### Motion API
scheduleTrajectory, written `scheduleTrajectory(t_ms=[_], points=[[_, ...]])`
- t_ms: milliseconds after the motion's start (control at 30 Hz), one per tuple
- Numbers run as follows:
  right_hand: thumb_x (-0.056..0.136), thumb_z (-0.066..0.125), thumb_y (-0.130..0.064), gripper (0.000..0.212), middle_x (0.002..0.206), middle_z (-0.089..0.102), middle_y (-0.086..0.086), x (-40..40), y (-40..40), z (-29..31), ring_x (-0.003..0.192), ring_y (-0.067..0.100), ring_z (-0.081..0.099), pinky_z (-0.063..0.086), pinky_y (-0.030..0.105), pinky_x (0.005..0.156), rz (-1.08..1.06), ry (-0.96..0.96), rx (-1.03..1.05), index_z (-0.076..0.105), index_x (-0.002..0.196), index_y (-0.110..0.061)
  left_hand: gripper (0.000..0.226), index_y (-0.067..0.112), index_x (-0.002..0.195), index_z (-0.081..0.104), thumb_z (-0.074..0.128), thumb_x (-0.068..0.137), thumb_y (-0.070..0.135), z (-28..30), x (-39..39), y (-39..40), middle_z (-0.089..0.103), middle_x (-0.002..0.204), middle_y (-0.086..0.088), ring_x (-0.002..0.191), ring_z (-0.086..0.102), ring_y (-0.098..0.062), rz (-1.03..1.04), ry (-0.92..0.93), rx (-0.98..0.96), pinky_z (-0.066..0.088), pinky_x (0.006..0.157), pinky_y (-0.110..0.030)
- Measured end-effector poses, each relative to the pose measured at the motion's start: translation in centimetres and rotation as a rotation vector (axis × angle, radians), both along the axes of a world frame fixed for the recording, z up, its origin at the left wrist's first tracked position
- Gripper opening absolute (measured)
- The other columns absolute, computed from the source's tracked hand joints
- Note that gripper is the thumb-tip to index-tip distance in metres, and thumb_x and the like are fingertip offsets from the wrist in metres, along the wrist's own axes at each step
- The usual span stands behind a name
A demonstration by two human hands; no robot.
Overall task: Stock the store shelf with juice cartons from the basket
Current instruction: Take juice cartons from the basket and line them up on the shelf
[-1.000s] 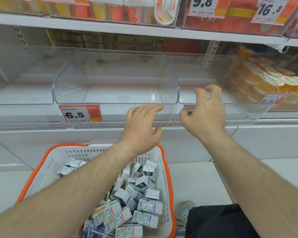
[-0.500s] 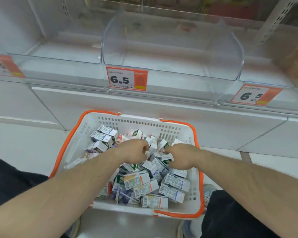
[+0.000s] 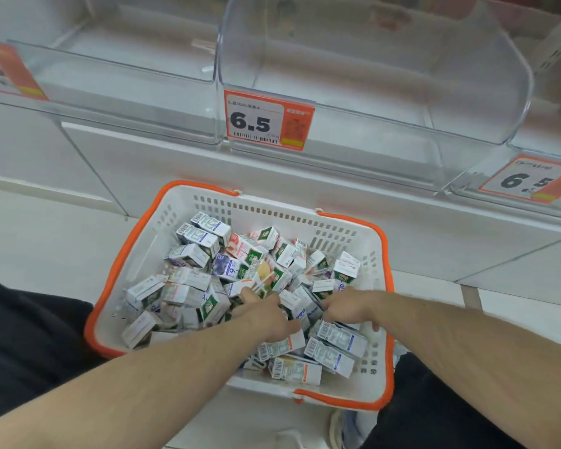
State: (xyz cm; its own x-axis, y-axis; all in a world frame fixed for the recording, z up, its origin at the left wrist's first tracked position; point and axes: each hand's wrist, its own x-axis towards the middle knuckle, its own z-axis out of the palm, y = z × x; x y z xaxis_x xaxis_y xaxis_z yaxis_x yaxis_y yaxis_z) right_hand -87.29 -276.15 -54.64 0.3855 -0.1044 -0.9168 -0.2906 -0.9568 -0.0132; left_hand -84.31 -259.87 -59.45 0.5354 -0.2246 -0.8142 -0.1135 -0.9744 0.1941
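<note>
Hands lower than before: left hand (image 3: 266, 314), right hand (image 3: 344, 307) dug among juice cartons (image 3: 204, 264) (grip seemingly closed, fingers buried).

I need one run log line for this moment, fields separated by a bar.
stage: picking | hands: left hand and right hand down among cartons | basket: full | clear bin: no cartons yet

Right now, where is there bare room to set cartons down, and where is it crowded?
The clear bin behind the middle 6.5 tag holds nothing, and so does the clear bin to its left. In the basket, bare floor shows only along the left wall. The rest is piled with cartons, densest where the left hand and right hand dig.
</note>
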Motion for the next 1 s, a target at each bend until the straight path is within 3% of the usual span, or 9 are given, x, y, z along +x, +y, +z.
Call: scheduleTrajectory(t_ms=[100,200,300,400,500,600,700,767,1000], points=[[0.106,0.034,-0.018,0.045,0.147,0.039,0.028,-0.2,0.1,-0.1,0.133,0.042,0.039,0.040,0.046,0.095,-0.102,0.012,0.014,0.041,0.142,0.008,0.071,0.033,0.144,0.034,0.056,0.083,0.062,-0.1,-0.3,-0.1,0.015,0.134,-0.011,0.108,0.046,-0.034,0.084,-0.025,-0.027,0.049,0.091,-0.038],[0.103,0.041,-0.021,0.043,0.140,0.048,0.021,-0.6,0.1,0.1,0.112,0.036,0.056,0.047,0.041,0.070,-0.150,-0.018,0.028,0.046,0.139,0.001,0.057,0.022,0.136,0.044,0.050,0.087,0.050,1.4,1.4,0.3,0.029,0.139,-0.013,0.116,0.049,-0.032,0.101,0.142,-0.163,0.045,0.099,-0.044],[0.095,0.053,-0.027,0.027,0.101,0.060,0.006,-1.2,-0.4,-0.4,0.066,0.017,0.057,0.042,0.024,0.052,-0.372,-0.024,0.053,0.056,0.118,-0.013,0.031,0.013,0.102,0.053,0.053,0.083,0.038,4.3,4.0,1.2,0.058,0.110,-0.010,0.092,0.057,-0.025,0.467,0.535,-0.384,0.054,0.080,-0.040],[0.090,0.057,-0.028,0.013,0.083,0.054,0.004,-1.1,-0.9,-0.2,0.056,0.018,0.052,0.042,0.024,0.051,-0.461,-0.074,0.057,0.052,0.095,-0.017,0.029,0.016,0.086,0.063,0.049,0.084,0.042,6.3,5.1,2.3,0.066,0.082,-0.007,0.082,0.057,-0.025,0.631,0.693,-0.560,0.052,0.081,-0.038],[0.089,0.055,-0.033,0.016,0.083,0.048,0.005,-0.5,-1.7,0.8,0.059,0.025,0.048,0.042,0.027,0.049,-0.532,-0.143,0.109,0.054,0.086,-0.018,0.043,0.015,0.097,0.063,0.037,0.093,0.049,6.9,5.0,2.7,0.072,0.080,-0.009,0.081,0.064,-0.028,0.751,0.694,-0.671,0.052,0.079,-0.039],[0.097,0.050,-0.043,0.030,0.098,0.050,0.005,0.2,-2.8,3.0,0.084,0.031,0.054,0.050,0.038,0.068,-0.678,-0.225,0.209,0.063,0.088,-0.018,0.053,0.012,0.105,0.064,0.039,0.092,0.057,6.9,4.9,2.4,0.072,0.095,-0.017,0.085,0.070,-0.037,0.885,0.713,-0.761,0.050,0.085,-0.054],[0.097,0.052,-0.037,0.017,0.082,0.057,0.002,0.2,-4.3,5.2,0.071,0.021,0.048,0.042,0.031,0.067,-0.746,-0.290,0.335,0.055,0.090,-0.022,0.047,0.010,0.090,0.067,0.050,0.089,0.054,7.4,4.9,1.6,0.070,0.091,-0.018,0.082,0.069,-0.037,0.996,0.655,-0.840,0.044,0.093,-0.061],[0.095,0.059,-0.021,0.003,0.082,0.054,0.004,-0.1,-5.1,6.7,0.068,0.019,0.042,0.040,0.026,0.059,-0.705,-0.336,0.387,0.058,0.093,-0.024,0.036,0.010,0.086,0.064,0.055,0.085,0.044,8.3,4.7,0.8,0.070,0.089,-0.017,0.084,0.067,-0.036,1.044,0.643,-0.912,0.047,0.089,-0.053],[0.091,0.064,0.000,0.029,0.084,0.056,0.016,-1.4,-6.1,12.2,0.045,0.012,0.037,0.033,0.023,0.043,-0.757,-0.503,0.643,0.060,0.107,-0.023,0.019,0.007,0.082,0.067,0.051,0.085,0.017,11.2,4.6,-1.8,0.070,0.084,-0.013,0.071,0.063,-0.028,1.121,0.632,-1.127,0.052,0.066,-0.034]])
